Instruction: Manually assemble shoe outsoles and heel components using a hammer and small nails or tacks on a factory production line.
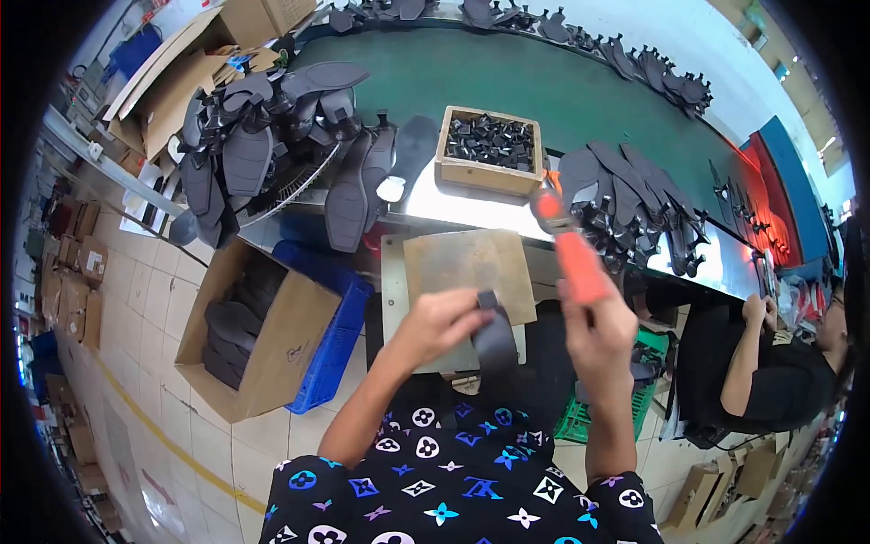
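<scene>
My left hand [439,326] is closed on a dark shoe sole [496,349] in front of me, with its small black heel end [488,299] turned up between thumb and fingers. The sole is held over the near edge of a tan board [467,263] on a pale work surface [392,272]. My right hand [603,331] grips the red handle of a hammer [580,263], raised to the right of the board. The hammer's head, blurred by motion, has a round red face pointing away from me.
Beyond the board stands a wooden box [444,172] of small black pieces. Dark heeled soles pile up on a rack [249,154] at left and on the bench [625,195] at right. A carton [299,354] and blue crate [349,313] stand lower left. At right sits another person [770,372].
</scene>
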The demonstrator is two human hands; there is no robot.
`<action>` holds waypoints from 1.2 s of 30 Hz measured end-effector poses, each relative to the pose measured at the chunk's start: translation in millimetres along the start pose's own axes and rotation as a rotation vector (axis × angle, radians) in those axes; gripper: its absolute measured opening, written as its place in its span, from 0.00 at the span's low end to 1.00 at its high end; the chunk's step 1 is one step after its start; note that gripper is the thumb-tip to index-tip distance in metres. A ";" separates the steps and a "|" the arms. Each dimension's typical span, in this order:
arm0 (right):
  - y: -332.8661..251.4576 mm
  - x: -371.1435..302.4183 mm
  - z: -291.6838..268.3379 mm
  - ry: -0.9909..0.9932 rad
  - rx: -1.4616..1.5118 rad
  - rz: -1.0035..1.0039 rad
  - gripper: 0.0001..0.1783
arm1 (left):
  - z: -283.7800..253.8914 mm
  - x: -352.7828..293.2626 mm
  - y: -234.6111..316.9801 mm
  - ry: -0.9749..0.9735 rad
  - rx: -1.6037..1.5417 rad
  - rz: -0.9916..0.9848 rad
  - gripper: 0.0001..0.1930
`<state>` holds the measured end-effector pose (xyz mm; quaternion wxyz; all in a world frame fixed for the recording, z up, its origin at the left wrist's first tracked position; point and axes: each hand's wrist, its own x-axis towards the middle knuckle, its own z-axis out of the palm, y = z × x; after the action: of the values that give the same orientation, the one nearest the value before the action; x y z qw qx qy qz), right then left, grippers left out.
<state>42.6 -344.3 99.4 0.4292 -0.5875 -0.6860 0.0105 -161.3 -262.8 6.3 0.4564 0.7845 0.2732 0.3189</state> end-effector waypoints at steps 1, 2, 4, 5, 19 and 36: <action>6.1 -0.7 8.2 -0.084 -0.040 -0.023 0.28 | -5.0 -8.7 24.2 -0.078 -0.087 0.005 0.12; 14.2 -4.6 19.4 -0.170 -0.085 -0.040 0.27 | -11.1 -14.9 50.8 -0.118 -0.134 0.031 0.11; 27.8 -18.6 46.7 -0.403 -0.312 -0.133 0.32 | -13.0 -31.8 73.6 -0.186 -0.327 -0.061 0.12; 35.3 -27.3 60.2 -0.412 -0.353 -0.227 0.32 | -14.8 -34.1 85.2 -0.186 -0.384 -0.097 0.13; -14.7 17.4 -18.4 -0.908 1.070 -0.401 0.15 | -15.4 -36.4 97.2 -0.748 -0.808 -0.022 0.13; -22.8 2.3 -19.3 -0.755 1.014 -0.476 0.17 | -9.2 -46.4 110.3 -0.706 -0.866 -0.004 0.14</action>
<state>36.2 -358.9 124.7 0.3734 -0.1023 -0.8098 0.4408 -183.0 -339.1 96.3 0.8012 0.5842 -0.0506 0.1192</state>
